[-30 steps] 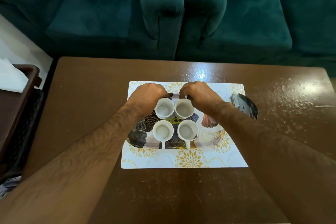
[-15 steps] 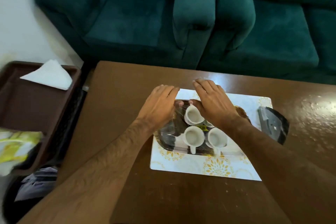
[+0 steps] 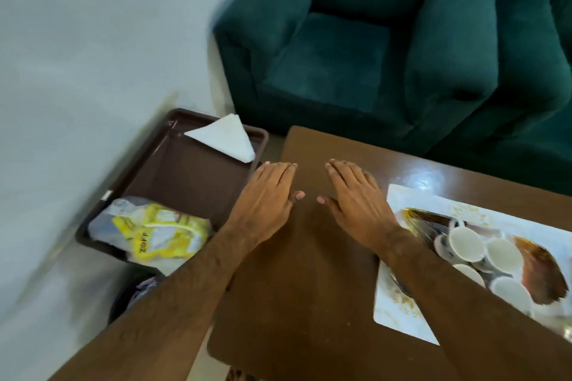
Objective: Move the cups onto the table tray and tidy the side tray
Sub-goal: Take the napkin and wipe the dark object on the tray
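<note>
Several white cups (image 3: 483,260) stand close together on a patterned tray (image 3: 538,269), which lies on a white floral mat (image 3: 399,306) at the right of the brown table (image 3: 297,288). My left hand (image 3: 266,204) and my right hand (image 3: 356,198) hover flat and empty over the table's left part, fingers spread, palms down. Left of the table sits the brown side tray (image 3: 182,170). It holds a white napkin (image 3: 224,138) at its far end and a yellow and white packet (image 3: 151,233) at its near end.
A green armchair (image 3: 356,56) and a second green seat (image 3: 541,86) stand behind the table. A pale wall (image 3: 86,56) runs along the left. A dark bin with cloth (image 3: 136,294) sits below the side tray.
Both hands left the cups and moved left over the bare table, opening flat. The view swung left, so the side tray is now in full sight and the cup tray sits at the right edge.
</note>
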A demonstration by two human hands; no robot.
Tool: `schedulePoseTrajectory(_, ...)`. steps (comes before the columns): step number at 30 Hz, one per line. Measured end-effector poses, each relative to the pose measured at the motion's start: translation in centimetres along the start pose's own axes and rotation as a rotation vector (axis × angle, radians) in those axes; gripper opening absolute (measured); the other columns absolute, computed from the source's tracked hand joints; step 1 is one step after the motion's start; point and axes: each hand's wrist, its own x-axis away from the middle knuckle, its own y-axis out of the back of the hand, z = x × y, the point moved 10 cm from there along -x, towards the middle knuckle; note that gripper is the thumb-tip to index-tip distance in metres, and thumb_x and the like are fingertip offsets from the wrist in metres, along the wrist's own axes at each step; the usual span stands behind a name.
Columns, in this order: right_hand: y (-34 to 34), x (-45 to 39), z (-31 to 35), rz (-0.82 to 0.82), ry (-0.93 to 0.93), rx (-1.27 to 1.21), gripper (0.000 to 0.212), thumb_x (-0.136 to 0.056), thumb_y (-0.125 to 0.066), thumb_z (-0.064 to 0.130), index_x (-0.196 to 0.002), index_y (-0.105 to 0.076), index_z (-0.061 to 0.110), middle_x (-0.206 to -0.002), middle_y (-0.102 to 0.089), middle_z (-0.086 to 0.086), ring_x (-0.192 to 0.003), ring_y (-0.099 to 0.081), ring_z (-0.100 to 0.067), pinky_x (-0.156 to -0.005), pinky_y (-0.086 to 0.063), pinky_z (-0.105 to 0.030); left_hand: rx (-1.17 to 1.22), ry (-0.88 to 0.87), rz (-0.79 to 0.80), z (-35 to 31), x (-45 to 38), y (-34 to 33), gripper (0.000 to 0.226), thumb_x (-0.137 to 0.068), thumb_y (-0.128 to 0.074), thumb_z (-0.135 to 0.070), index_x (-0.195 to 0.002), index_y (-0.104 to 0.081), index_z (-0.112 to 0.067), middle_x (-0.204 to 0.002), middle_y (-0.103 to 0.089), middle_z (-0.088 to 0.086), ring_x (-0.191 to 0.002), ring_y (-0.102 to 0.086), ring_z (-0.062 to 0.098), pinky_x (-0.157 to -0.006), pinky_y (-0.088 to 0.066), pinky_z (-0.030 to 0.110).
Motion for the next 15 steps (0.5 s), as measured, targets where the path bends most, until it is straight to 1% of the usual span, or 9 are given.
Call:
schedulePoseTrajectory(3,-0.6,-3.3,5.0,-0.001,0.026,-0.016,0.071,-0.103,-0.046,0.053,-0.159,-0.028,0.013,-0.164,-0.034,-0.009,-0.152,-0.030,-0.027,-0.125,-0.023,-0.045,-0.002,0.050,-0.013,5.7,1.3,1.4,0.065,-0.105,-0.031,-0.053,-0.155,-0.036,-0.013,-0.158,-0.045,0.009,-0.148,-0.039,0.024,-0.129,-0.022,0.041)
schedulePoseTrajectory(5,-1.2,-5.4,7.8,0.009,0.047,-0.027,0.070,-0.102,-0.045,0.053,-0.158,-0.029,0.013,-0.163,-0.036,-0.009,-0.152,-0.031,-0.027,-0.125,-0.026,-0.048,-0.001,0.064,-0.024,8.8,2.0,2.2,0.066,-0.104,-0.026,-0.053,-0.154,-0.039,-0.011,-0.155,-0.048,0.010,-0.146,-0.043,0.025,-0.128,-0.025,0.043)
schedulePoseTrajectory(9,-2.9,-9.9,12.5,0.044,0.049,-0.084,0.068,-0.102,-0.047,0.052,-0.156,-0.033,0.013,-0.160,-0.039,-0.009,-0.148,-0.035,-0.027,-0.122,-0.032,-0.046,-0.039,0.093,-0.074,14.8,2.5,3.4,0.062,-0.104,-0.033,-0.047,-0.148,-0.047,-0.006,-0.147,-0.057,0.012,-0.138,-0.052,0.026,-0.125,-0.030,0.043)
schedulePoseTrajectory(13,-4.7,-13.9,14.9,0.070,-0.015,-0.173,0.065,-0.103,-0.052,0.045,-0.156,-0.034,0.010,-0.159,-0.040,-0.011,-0.144,-0.038,-0.028,-0.119,-0.037,-0.043,-0.002,0.137,-0.084,19.9,1.0,3.0,0.061,-0.106,-0.036,-0.047,-0.151,-0.043,-0.007,-0.151,-0.053,0.012,-0.142,-0.048,0.025,-0.126,-0.027,0.040)
schedulePoseTrajectory(15,-5.6,-15.7,15.4,0.071,-0.070,-0.245,0.063,-0.104,-0.053,0.040,-0.156,-0.033,0.010,-0.158,-0.040,-0.011,-0.144,-0.037,-0.027,-0.119,-0.037,-0.041,0.022,0.156,-0.070,22.0,-0.2,2.4,0.062,-0.106,-0.035,-0.048,-0.154,-0.040,-0.009,-0.154,-0.050,0.011,-0.145,-0.044,0.024,-0.128,-0.025,0.039)
